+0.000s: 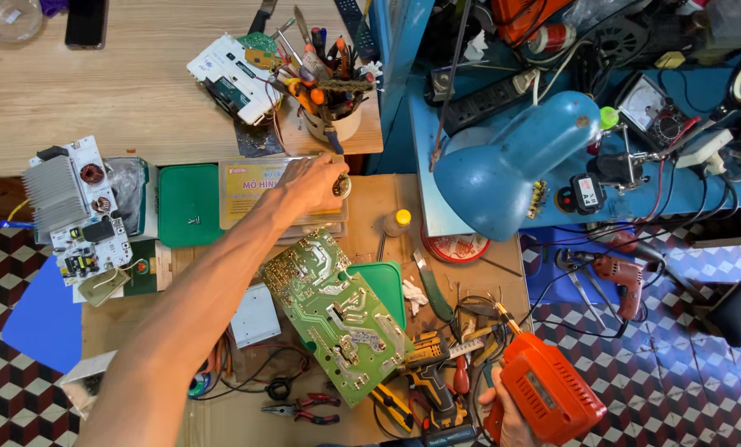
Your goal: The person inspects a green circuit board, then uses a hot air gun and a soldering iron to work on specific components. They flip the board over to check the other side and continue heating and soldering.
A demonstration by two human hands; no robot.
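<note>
Step in hand: you fetch small part while tool waits. Your left hand (311, 184) reaches across bench, fingers curled around small round metal piece (342, 186), above yellow box (259, 184). Your right hand (507, 418) wraps grip of orange soldering gun (544, 393) at lower edge. Green circuit board (337, 323) lies between hands, solder side up, tilted on clutter. Next move calls for firm pinch, clean lift clear of box. Count: one green board, one orange gun, two red-handled pliers (304, 408), one blue lamp (515, 161).

Flat yellow and orange box (250, 184) at mid-bench, partly under the left hand (311, 184). Round red and white label (456, 247) below the blue lamp. White dial face on the black meter (645, 108), upper right.
</note>
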